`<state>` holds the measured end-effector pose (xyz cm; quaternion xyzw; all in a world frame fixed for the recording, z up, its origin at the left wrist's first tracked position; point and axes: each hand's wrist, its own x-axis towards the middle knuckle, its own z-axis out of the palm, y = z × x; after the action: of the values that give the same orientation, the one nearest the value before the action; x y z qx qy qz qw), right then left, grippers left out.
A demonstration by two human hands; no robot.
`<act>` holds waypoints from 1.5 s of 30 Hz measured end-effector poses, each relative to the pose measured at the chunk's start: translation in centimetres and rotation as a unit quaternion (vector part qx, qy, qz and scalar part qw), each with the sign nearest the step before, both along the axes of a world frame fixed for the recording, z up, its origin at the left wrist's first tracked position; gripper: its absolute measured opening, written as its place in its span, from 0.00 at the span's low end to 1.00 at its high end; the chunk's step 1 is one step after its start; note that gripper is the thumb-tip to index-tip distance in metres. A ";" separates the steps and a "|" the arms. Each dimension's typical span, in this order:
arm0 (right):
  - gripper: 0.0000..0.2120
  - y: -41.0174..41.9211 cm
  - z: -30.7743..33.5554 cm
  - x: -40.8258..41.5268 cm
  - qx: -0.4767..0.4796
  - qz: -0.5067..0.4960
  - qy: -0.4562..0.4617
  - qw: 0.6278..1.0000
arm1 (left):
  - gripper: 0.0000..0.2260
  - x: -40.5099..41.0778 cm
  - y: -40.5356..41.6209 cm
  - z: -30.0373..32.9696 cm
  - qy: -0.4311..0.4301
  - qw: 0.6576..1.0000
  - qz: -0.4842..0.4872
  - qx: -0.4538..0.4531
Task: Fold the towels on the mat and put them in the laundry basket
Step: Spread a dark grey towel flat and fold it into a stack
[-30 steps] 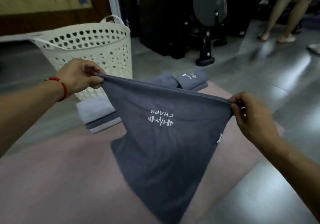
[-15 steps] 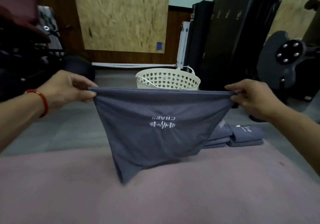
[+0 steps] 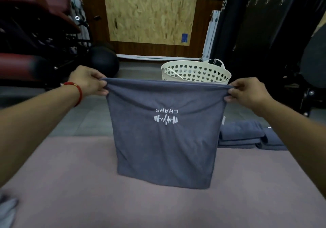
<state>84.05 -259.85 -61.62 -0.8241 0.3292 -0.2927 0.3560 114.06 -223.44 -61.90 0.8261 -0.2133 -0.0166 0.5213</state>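
We pinch the top corners of a grey towel (image 3: 164, 139) in a two-handed grip: our left hand (image 3: 88, 82) has fingers and thumb curled over the left corner, our right hand (image 3: 247, 91) over the right. The cloth hangs taut between them, its white barbell logo (image 3: 165, 119) upside down, its lower edge resting on the pink mat (image 3: 88, 192). A red bracelet (image 3: 77, 91) circles our left wrist. Just right of the hanging towel, folded grey towels (image 3: 243, 136) lie stacked at the mat's far edge. Beyond, a cream laundry basket (image 3: 195, 73) with heart-shaped holes stands on the floor before a chipboard panel (image 3: 150, 10).
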 end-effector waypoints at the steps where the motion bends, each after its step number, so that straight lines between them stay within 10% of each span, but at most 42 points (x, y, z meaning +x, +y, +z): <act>1: 0.06 -0.4 -0.3 0.7 0.022 0.001 -0.022 1.000 | 0.06 0.1 -0.6 0.0 -0.013 1.000 0.024 -0.008; 11: 0.04 2.8 -5.5 -4.9 0.044 0.042 -0.049 0.997 | 0.07 -6.3 3.1 -6.3 -0.039 0.998 0.014 -0.049; 19: 0.02 8.3 -27.7 -10.5 0.197 -0.044 0.148 0.968 | 0.09 -16.2 9.0 -30.7 0.281 0.956 0.076 0.028; 26: 0.11 10.3 -35.3 -12.7 0.289 -0.106 0.230 0.923 | 0.06 -17.7 10.0 -34.6 0.428 0.892 0.140 -0.046; 34: 0.14 10.9 -35.1 -16.7 0.171 -0.018 0.331 0.928 | 0.12 -19.8 13.4 -34.3 0.401 0.913 0.074 0.020; 45: 0.18 16.8 -34.9 -25.8 0.057 0.141 0.515 0.843 | 0.10 -25.3 21.4 -35.2 0.300 0.873 -0.134 0.361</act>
<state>58.26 -243.05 -96.55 -0.8719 0.3620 0.2467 0.2189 88.72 -202.08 -97.13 0.8756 -0.1344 -0.4091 0.2188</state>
